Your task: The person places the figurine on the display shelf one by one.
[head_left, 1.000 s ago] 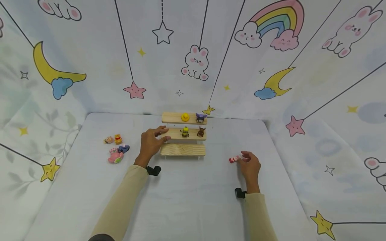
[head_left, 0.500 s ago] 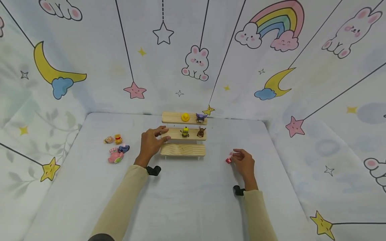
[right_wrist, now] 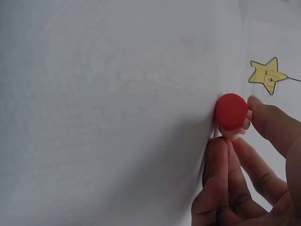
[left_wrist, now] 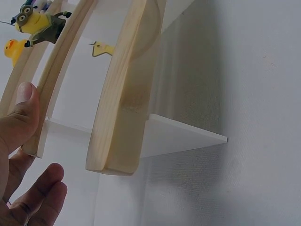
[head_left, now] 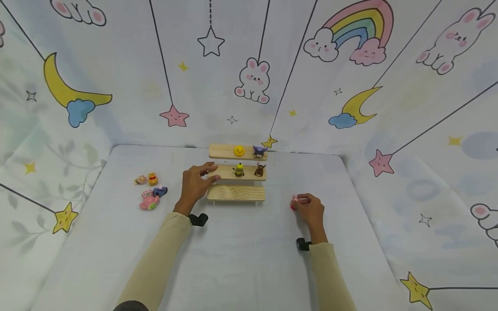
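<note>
A three-tier wooden shelf stands at the table's back. My left hand grips the left end of its middle plank; in the left wrist view the thumb lies against that plank. On the middle tier are a yellow minion figurine and a brown figurine. The top tier holds a yellow duck and a purple figurine. To the shelf's right, my right hand pinches a small pink-and-red figurine low over the table. Its round red base faces the right wrist camera.
Left of the shelf lie several small toys: a pink one, a blue one, a yellow-and-red bear and a peach-coloured one. A printed cloth backdrop rises behind the white table.
My right hand has picked at the figurine and shifted left with it, turning it from lying tilted to more upright. The left hand stays on the middle plank.
</note>
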`<state>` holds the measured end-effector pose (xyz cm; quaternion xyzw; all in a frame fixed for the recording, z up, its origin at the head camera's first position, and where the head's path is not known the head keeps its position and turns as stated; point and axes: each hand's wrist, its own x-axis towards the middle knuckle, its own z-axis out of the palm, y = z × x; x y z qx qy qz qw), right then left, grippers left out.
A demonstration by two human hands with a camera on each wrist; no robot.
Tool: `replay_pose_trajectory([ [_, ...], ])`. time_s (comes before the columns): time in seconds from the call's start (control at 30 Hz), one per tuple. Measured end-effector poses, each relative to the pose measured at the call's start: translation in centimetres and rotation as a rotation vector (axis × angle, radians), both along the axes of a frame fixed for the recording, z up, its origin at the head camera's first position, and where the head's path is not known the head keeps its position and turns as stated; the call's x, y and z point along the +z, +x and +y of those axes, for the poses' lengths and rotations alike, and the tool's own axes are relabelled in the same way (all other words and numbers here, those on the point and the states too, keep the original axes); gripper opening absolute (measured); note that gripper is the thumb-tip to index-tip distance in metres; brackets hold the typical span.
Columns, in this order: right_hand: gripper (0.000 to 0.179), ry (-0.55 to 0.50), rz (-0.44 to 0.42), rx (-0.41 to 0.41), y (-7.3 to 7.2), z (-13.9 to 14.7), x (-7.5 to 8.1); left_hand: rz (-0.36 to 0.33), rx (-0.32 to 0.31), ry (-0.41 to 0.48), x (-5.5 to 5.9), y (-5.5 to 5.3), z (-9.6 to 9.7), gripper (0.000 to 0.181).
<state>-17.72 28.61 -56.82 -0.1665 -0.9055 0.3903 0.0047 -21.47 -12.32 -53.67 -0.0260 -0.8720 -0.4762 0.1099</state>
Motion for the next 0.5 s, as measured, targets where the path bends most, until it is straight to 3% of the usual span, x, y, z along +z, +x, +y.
replay_pose_trajectory([
  [0.3, 0.038, -0.03, -0.062, 0.074, 0.09, -0.18, 0.36, 0.005, 0.001, 0.002, 0.19, 0.06, -0.01, 0.046],
  [0.5, 0.033, -0.032, -0.085, 0.083, 0.42, -0.28, 0.57, 0.018, -0.001, -0.005, 0.23, 0.14, 0.11, 0.048],
])
